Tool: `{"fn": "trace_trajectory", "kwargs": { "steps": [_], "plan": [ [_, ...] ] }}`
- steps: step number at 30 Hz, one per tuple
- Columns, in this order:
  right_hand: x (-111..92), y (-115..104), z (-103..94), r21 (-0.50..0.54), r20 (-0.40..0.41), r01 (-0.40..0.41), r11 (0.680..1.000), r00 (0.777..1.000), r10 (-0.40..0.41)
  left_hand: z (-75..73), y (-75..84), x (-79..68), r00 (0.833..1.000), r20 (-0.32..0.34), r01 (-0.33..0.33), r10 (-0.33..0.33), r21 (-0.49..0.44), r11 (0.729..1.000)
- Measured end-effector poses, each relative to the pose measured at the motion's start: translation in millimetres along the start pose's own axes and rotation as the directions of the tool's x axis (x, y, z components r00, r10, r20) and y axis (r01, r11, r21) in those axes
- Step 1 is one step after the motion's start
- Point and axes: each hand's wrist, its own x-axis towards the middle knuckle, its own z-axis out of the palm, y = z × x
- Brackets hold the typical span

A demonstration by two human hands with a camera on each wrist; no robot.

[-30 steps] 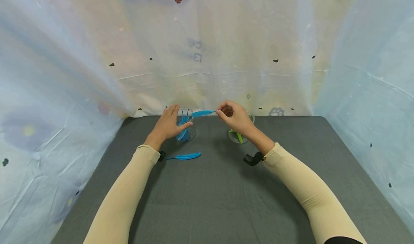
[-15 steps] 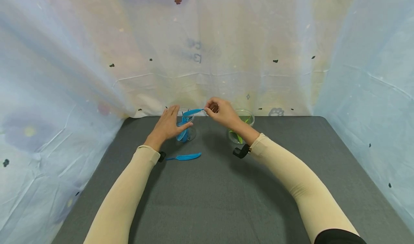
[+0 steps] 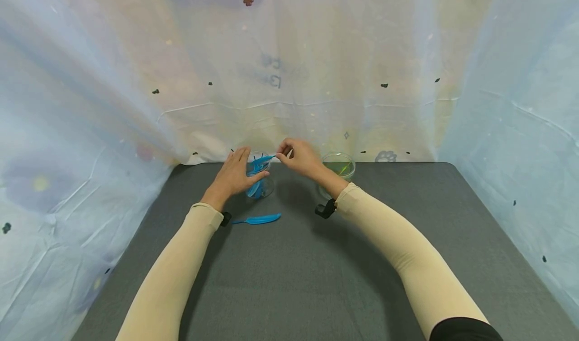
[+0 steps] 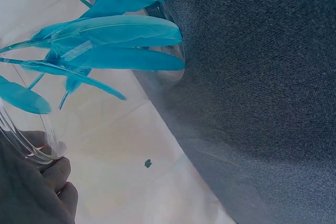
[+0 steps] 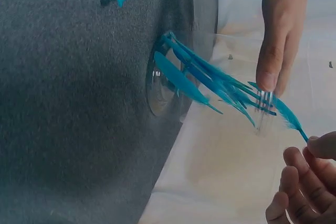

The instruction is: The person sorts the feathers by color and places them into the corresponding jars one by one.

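Note:
My left hand (image 3: 232, 178) grips a clear plastic cup (image 4: 51, 137) near its rim, the thumb on the near side and fingertips curled round the far side. Several blue feathers (image 4: 115, 31) stand inside that cup, quills up. Between thumb and index finger, my right hand (image 3: 300, 159) pinches one more blue feather (image 5: 286, 114) by its quill. Its vane points left and overlaps the cup's mouth. A further blue feather (image 3: 263, 219) lies flat on the grey cloth in front of the cup.
Behind my right wrist stands a second clear cup (image 3: 338, 154) with a green feather (image 3: 345, 168) in it, partly hidden by the forearm. The grey table (image 3: 289, 270) ends at a pale patterned curtain (image 3: 312, 80) behind both cups.
My right hand has moved left with the pinched feather, from near the second cup to the left cup's mouth. The left hand has stayed on its cup.

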Motion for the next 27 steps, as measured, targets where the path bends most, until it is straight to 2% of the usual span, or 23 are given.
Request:
{"fn": "trace_trajectory", "kwargs": {
  "steps": [6,20,27],
  "plan": [
    [5.4,-1.1,9.7,0.022,0.020,-0.013,1.000,1.000,0.012,-0.6,-0.5,-0.6,1.000,0.003,0.000,0.000,-0.004,1.000],
    [14.2,-9.7,22.4,-0.041,0.070,-0.048,0.998,0.996,0.051,-0.9,-0.7,-1.3,1.000,0.015,0.003,-0.003,-0.011,1.000],
    [21.4,-15.4,27.8,-0.016,0.095,-0.064,0.998,0.993,0.066,-1.0,-0.9,-0.9,1.000,0.009,-0.002,0.002,-0.008,1.000]
  ]
}}
